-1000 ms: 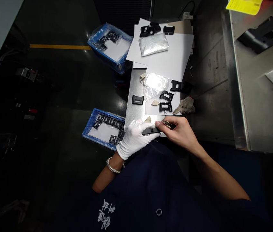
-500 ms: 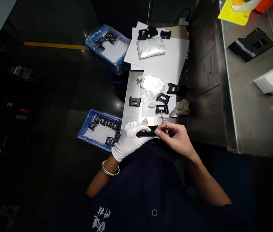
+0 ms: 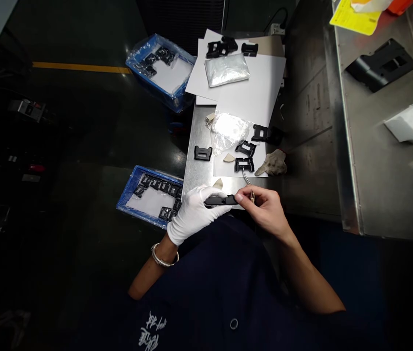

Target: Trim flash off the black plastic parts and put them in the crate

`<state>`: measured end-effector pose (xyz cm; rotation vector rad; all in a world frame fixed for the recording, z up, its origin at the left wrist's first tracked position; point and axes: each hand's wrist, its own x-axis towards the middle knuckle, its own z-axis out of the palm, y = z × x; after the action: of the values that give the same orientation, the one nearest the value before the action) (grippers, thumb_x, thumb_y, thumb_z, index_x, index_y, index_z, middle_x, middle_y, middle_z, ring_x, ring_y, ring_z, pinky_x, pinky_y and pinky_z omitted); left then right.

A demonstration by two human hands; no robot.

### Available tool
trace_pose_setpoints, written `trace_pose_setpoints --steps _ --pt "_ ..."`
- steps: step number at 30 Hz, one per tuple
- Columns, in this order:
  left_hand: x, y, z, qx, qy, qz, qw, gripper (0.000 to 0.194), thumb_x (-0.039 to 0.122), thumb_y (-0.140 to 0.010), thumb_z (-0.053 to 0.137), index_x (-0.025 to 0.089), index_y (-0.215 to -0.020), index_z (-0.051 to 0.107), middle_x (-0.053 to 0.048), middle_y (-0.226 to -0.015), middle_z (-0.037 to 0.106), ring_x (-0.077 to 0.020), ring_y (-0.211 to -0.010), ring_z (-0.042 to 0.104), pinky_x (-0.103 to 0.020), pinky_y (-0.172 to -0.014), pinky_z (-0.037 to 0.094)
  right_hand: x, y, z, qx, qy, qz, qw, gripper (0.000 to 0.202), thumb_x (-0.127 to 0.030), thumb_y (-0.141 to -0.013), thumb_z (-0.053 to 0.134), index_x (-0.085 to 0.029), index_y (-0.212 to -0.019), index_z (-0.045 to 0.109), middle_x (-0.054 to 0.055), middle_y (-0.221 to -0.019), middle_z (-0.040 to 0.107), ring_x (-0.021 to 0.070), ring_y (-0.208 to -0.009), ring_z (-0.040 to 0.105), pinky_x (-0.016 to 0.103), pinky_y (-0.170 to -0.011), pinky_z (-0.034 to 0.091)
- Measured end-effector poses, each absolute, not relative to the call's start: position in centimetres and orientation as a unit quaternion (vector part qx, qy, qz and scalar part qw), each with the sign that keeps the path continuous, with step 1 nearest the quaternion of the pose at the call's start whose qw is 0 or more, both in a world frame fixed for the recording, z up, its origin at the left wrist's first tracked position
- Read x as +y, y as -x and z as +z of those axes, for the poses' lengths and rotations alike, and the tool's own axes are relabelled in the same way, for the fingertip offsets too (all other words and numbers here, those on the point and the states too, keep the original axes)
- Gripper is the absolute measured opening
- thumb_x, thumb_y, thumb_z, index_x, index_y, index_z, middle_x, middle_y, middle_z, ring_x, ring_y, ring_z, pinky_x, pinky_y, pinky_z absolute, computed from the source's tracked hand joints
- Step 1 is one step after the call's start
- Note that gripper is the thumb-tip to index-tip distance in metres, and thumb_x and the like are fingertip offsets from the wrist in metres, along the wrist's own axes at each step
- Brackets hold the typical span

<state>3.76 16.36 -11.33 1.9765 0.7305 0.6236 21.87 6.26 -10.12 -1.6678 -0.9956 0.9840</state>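
Note:
My left hand [image 3: 196,209], in a white glove, grips one end of a black plastic part [image 3: 221,200] close to my body. The fingertips of my right hand [image 3: 263,207], bare, touch the part's other end, and a thin metal-tipped tool [image 3: 252,196] lies within that same hand. Just beyond, a black frame [image 3: 244,165] and another tilted one [image 3: 245,148] rest on white paper. A single black frame [image 3: 203,153] sits on bare metal to the left. Beside the paper frames is a crumpled grey cloth [image 3: 272,163].
Two blue trays, a near one [image 3: 126,195] and a far one [image 3: 142,80], hold black parts at the left. A wrapped white packet [image 3: 227,70] and clear plastic [image 3: 230,131] lie on the bench. At right stands a metal surface [image 3: 374,185] with a large black part [image 3: 382,66].
The black part in my hands has tilted slightly, showing more of its edge. Both hands still hold it in nearly the same place. The whole view has shifted a little.

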Motion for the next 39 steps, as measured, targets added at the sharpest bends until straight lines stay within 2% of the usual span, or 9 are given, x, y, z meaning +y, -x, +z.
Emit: trace_pose_setpoints --steps 7,14,19,26,32,39 --pt "16.6 -4.0 -11.5 0.283 -0.866 0.242 0.335 0.026 0.041 -0.088 0.077 0.019 -0.100 0.071 -0.004 -0.091 0.073 -0.0193 -0.084 0.067 -0.035 -0.081 0.055 6.6 -21.7 -10.9 -0.419 0.673 0.409 0.452 0.020 -0.039 -0.092 0.069 -0.019 -0.090 0.074 0.001 -0.076 0.065 0.0139 -0.068 0.055 0.028 -0.063 0.042" --pt "16.8 -4.1 -10.9 0.296 -0.902 0.165 0.269 0.028 0.046 -0.093 0.071 0.019 -0.101 0.072 -0.005 -0.087 0.069 -0.0215 -0.083 0.064 -0.037 -0.081 0.052 7.0 -21.5 -11.3 -0.401 0.668 0.426 0.460 0.024 -0.043 -0.089 0.070 -0.019 -0.091 0.075 0.002 -0.076 0.065 0.0149 -0.068 0.057 0.029 -0.063 0.046" --pt "16.6 -4.3 -10.9 0.306 -0.912 0.108 0.249 0.023 0.042 -0.094 0.069 0.020 -0.100 0.071 -0.007 -0.088 0.068 -0.0250 -0.088 0.064 -0.040 -0.084 0.051 7.1 -21.1 -12.1 -0.381 0.684 0.437 0.443 0.028 -0.046 -0.083 0.076 -0.019 -0.084 0.070 0.001 -0.072 0.063 0.0137 -0.064 0.055 0.026 -0.059 0.043" --pt "16.2 -4.4 -11.9 0.313 -0.920 0.094 0.218 0.019 0.032 -0.092 0.069 0.019 -0.106 0.070 -0.009 -0.090 0.066 -0.0271 -0.088 0.062 -0.041 -0.080 0.053 7.2 -20.8 -13.6 -0.385 0.689 0.452 0.416 0.032 -0.050 -0.085 0.073 -0.019 -0.082 0.064 0.000 -0.074 0.063 0.0137 -0.066 0.055 0.026 -0.061 0.041" --pt "16.0 -4.7 -12.4 0.308 -0.929 0.089 0.184 0.031 0.022 -0.088 0.071 0.018 -0.118 0.066 -0.011 -0.094 0.066 -0.0293 -0.093 0.063 -0.042 -0.083 0.055 7.2 -20.8 -14.2 -0.400 0.699 0.462 0.371 0.027 -0.045 -0.090 0.065 -0.020 -0.081 0.061 -0.003 -0.069 0.058 0.0112 -0.062 0.048 0.024 -0.058 0.035" --pt "15.6 -5.1 -12.2 0.326 -0.931 0.038 0.160 0.035 0.024 -0.091 0.067 0.014 -0.125 0.064 -0.014 -0.102 0.066 -0.0332 -0.106 0.061 -0.042 -0.086 0.054 6.9 -20.3 -15.6 -0.397 0.694 0.465 0.380 0.025 -0.043 -0.090 0.061 -0.019 -0.082 0.059 -0.003 -0.071 0.057 0.0118 -0.065 0.049 0.024 -0.061 0.036"
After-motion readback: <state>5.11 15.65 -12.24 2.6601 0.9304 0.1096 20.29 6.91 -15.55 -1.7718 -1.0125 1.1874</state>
